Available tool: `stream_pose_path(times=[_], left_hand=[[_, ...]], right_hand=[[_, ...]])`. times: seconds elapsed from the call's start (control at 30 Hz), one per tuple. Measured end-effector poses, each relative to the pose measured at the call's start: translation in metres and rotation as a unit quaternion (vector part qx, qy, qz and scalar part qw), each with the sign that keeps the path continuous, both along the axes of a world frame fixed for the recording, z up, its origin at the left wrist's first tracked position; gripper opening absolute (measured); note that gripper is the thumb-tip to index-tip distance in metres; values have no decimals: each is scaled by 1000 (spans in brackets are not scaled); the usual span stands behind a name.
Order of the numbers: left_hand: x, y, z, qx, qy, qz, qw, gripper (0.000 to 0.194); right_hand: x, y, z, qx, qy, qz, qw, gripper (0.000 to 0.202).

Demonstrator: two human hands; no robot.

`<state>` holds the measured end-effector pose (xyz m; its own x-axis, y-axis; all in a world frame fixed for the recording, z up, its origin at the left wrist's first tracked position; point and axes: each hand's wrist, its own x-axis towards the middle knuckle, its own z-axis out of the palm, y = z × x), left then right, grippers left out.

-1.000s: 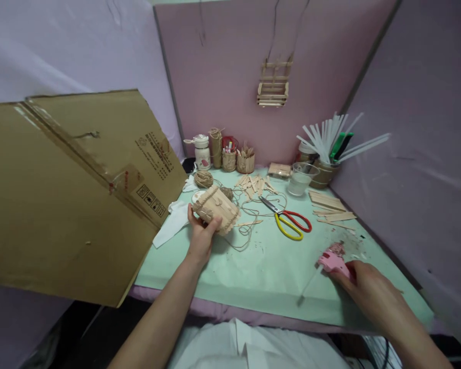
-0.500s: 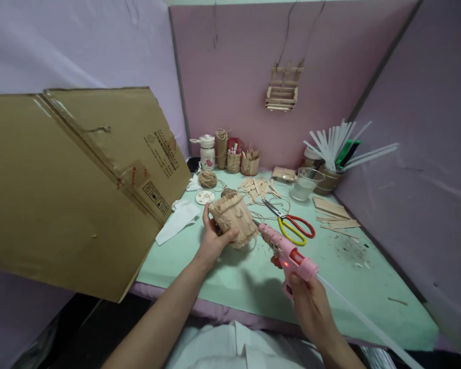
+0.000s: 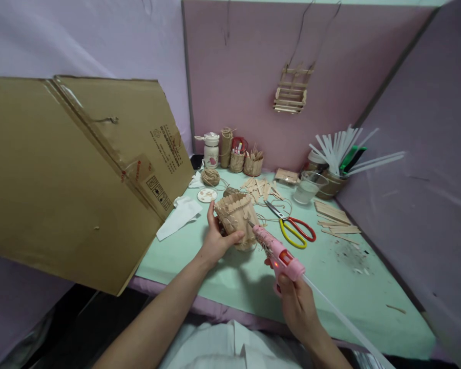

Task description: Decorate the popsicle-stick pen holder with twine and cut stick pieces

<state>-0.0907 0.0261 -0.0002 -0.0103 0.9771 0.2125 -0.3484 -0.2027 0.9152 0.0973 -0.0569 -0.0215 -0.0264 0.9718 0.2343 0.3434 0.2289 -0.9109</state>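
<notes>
My left hand (image 3: 219,241) grips a small wooden pot (image 3: 236,218) from its left side, thumb across the front. The pot is faced with wooden pieces and tilted, so a little of its open top shows. Closed round the handle of a pink glue gun (image 3: 278,251) is my right hand (image 3: 295,297). The gun's tip points left at the pot's right side; whether it touches is too small to tell. A red light glows on the gun, and a long white glue stick (image 3: 341,312) trails from its back.
Scissors (image 3: 292,228) lie right of the pot. Behind are twine (image 3: 210,177), wooden pieces (image 3: 261,188) and a clear cup (image 3: 309,188). Flat sticks (image 3: 332,212) lie at the right. A large cardboard sheet (image 3: 80,179) stands at the left, beside white cloth (image 3: 180,216).
The pot has turned more upright in my left hand. My right hand has brought the glue gun left, its tip now over the pot's front right side. The camera view has shifted slightly.
</notes>
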Motion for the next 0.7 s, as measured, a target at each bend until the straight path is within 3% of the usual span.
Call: stream_pose_path(times=[0.7], left_hand=[[0, 0, -1, -5, 0, -5, 1000, 116]], right_hand=[[-2, 1, -1, 10, 10, -1, 1000, 44]])
